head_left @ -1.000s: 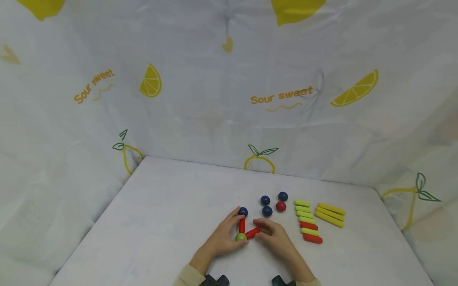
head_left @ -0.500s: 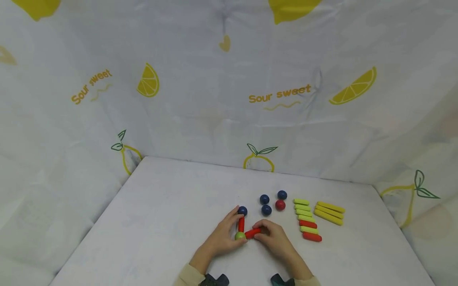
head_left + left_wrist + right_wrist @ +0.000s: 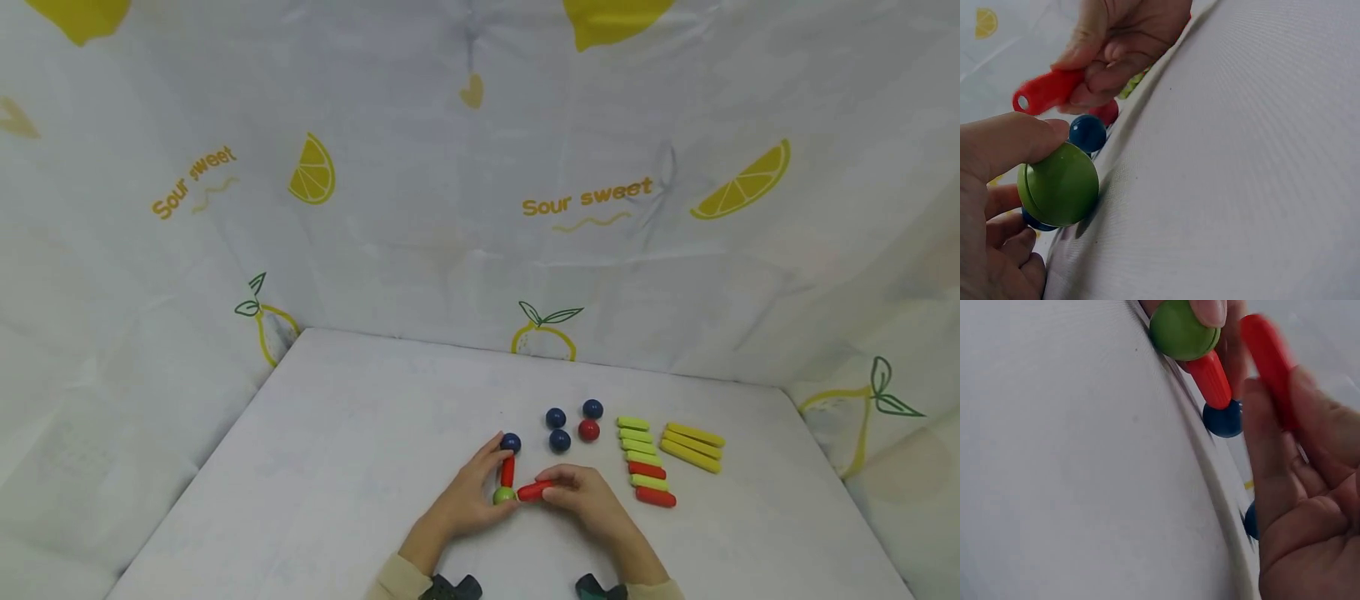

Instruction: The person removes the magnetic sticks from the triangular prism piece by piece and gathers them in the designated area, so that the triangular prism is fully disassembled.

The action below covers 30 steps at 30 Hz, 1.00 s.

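Observation:
My left hand [image 3: 468, 493] holds a joined piece: a green ball [image 3: 1063, 184] under the thumb, a red rod [image 3: 507, 472] running away from it, and a blue ball [image 3: 511, 443] at the far end by the fingertips. Between thumb and fingers my right hand [image 3: 588, 498] pinches a second red rod [image 3: 534, 490]. This rod's near end points at the green ball, and a gap shows between them in the right wrist view. A hole shows in its end face in the left wrist view.
Beyond the hands lie several loose blue balls [image 3: 559, 441] and a red ball [image 3: 588, 430]. Right of them is a column of short light-green rods [image 3: 637, 446] mixed with red rods [image 3: 656, 497]. Longer yellow rods [image 3: 691, 456] lie farther right on the white table [image 3: 337, 467].
The right hand has closed its fingers on the second red rod and drawn it slightly right, away from the green ball. The left hand has stayed nearly still.

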Tool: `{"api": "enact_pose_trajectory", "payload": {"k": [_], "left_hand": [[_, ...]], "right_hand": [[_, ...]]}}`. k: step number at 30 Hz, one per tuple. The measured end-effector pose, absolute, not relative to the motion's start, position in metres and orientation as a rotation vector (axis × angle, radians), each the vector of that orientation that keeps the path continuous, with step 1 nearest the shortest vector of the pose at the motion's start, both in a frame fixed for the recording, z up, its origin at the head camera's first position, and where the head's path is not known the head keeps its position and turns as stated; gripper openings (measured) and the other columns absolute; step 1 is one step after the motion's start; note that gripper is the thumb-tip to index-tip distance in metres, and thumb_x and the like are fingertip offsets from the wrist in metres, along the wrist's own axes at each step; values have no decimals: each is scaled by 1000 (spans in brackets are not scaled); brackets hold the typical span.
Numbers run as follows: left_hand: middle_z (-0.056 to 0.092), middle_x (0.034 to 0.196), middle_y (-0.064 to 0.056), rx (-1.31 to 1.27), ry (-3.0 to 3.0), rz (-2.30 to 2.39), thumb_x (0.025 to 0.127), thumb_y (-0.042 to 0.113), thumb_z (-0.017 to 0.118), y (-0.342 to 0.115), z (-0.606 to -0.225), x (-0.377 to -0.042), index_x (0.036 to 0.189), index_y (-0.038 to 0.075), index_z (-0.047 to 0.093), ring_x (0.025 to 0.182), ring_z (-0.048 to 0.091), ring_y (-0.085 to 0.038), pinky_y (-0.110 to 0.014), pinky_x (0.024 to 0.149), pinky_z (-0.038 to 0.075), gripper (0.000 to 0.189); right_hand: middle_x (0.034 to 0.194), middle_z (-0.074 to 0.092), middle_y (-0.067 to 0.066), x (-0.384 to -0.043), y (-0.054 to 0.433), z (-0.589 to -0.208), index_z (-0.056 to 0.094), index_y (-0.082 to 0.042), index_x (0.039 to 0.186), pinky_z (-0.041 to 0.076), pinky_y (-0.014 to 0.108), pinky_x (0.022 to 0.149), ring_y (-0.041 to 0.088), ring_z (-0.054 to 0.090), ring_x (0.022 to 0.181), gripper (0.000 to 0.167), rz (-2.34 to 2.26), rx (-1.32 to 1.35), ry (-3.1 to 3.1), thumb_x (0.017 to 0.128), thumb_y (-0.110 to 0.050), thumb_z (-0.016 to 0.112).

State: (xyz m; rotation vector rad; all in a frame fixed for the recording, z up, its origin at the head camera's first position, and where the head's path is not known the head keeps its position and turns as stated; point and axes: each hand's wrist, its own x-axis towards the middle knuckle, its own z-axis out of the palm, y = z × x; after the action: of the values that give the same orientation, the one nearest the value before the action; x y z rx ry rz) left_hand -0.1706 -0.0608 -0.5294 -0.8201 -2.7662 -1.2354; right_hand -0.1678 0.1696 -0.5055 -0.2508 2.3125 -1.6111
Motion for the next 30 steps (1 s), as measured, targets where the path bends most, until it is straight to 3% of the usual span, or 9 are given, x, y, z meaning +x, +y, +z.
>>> {"api": "enact_pose_trajectory", "payload": {"k": [8, 14, 23, 30], "left_hand": [[25, 157, -1, -774, -2827, -1221, 82, 45, 67, -59, -533, -172, 142, 17, 41, 141, 33, -23, -46, 110, 36, 71], [25, 156, -5, -762, -2862, -1277, 82, 46, 69, -62, -528, -171, 145, 13, 39, 140, 33, -26, -43, 112, 33, 77], [28, 155, -6, -802, -2892, -1331, 83, 37, 69, -75, -517, -172, 143, 9, 42, 140, 33, -25, -41, 114, 31, 71], [35, 152, -3, -881, -2834, -1389, 90, 36, 61, -80, -521, -169, 143, 7, 41, 138, 36, -24, -40, 114, 32, 64]], "right_hand": [[108, 67, 10, -155, 191, -495, 66, -3, 111, 56, 23, 81, 17, 66, 91, 36, -1733, 63, 2388, 82, -21, 74], [109, 66, 11, -136, 234, -488, 63, -2, 110, 57, 25, 80, 17, 65, 92, 34, -1554, 267, 2588, 82, -16, 74], [116, 64, 17, -118, 285, -498, 58, 0, 119, 58, 30, 77, 23, 64, 96, 57, -1336, 431, 2668, 84, -44, 68], [113, 65, 19, -116, 298, -505, 59, 2, 119, 57, 38, 75, 26, 63, 95, 75, -1195, 496, 2747, 79, -61, 64]]}}
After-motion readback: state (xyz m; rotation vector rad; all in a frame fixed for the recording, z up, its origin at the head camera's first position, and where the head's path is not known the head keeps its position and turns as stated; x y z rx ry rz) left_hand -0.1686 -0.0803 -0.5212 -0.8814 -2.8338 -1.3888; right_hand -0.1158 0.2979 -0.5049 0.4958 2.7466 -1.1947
